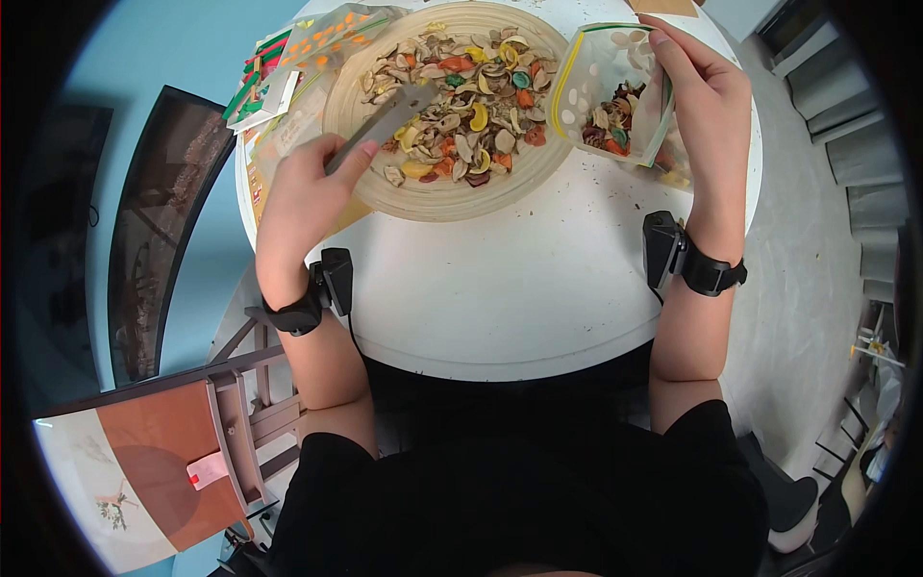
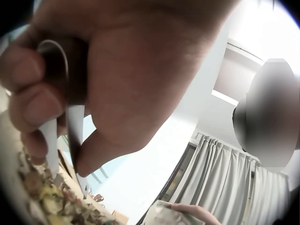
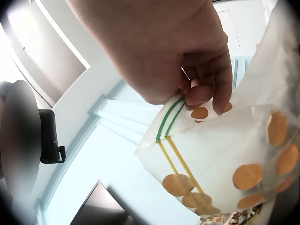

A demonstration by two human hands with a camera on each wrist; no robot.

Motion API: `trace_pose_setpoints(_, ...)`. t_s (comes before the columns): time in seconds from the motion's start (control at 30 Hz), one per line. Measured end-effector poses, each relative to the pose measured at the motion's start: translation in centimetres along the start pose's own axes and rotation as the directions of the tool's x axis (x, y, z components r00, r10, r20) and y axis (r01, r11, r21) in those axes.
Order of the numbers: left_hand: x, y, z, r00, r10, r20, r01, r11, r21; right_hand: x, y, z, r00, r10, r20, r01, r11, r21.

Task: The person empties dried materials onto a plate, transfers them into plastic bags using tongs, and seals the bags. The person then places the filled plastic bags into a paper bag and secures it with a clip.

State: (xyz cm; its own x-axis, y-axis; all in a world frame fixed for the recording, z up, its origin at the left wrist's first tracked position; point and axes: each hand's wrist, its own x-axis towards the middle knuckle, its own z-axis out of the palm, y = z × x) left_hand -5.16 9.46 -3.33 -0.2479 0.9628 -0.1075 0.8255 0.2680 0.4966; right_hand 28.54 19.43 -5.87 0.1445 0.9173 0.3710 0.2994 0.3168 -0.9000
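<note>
Tongs [image 1: 389,125] left, bag [image 1: 608,104] right

We see the tongs' bend only from the left wrist; the left hand [image 1: 310,197] grips them over the plate [image 1: 415,202] of dried pieces [image 1: 479,117]. The right hand [image 1: 710,91] pinches the bag's rim, right of the plate.

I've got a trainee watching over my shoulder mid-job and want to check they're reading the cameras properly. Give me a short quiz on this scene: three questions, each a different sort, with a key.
1. Short answer: which hand holds the metal tongs?

2. True or false: the dotted bag held up at the right side of the head view has dried pieces inside it.

3. Fill in the blank: seen in the head view, the tray under the main heap is ____ in shape.

Key:
1. The left hand.
2. True.
3. Round.
</note>
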Motion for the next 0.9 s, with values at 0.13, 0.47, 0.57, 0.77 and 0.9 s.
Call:
trace_pose_setpoints(0.13, -0.5, 0.0, 1.0, 0.997, 0.053, 0.056, -0.054, 0.998, 0.030, 0.1, 0.1, -0.1, 1.000, 0.021, 0.020, -0.022, 0.999, 0.028)
trace_pose_setpoints(0.47, -1.1, 1.2, 3.2, 0.965, 0.243, -0.097, -0.239, 0.970, 0.050, -0.1, -0.5, 0.1, 0.999, 0.041, 0.012, -0.041, 0.999, 0.019)
trace_pose_setpoints(0.57, -0.8, 0.9, 3.7, 0.962, 0.253, -0.108, -0.249, 0.967, 0.044, -0.1, -0.7, 0.1, 0.999, 0.043, 0.008, -0.043, 0.999, 0.007)
trace_pose_setpoints(0.77, -0.2, 0.3, 4.3, 0.956, 0.261, -0.137, -0.262, 0.965, 0.013, 0.0, -0.4, 0.1, 0.999, 0.030, 0.024, -0.030, 0.999, 0.023)
trace_pose_setpoints(0.9, -0.5, 1.1, 3.5, 0.961, 0.235, -0.143, -0.239, 0.971, -0.008, -0.1, -0.5, 0.3, 1.000, 0.002, 0.000, -0.002, 1.000, -0.001)
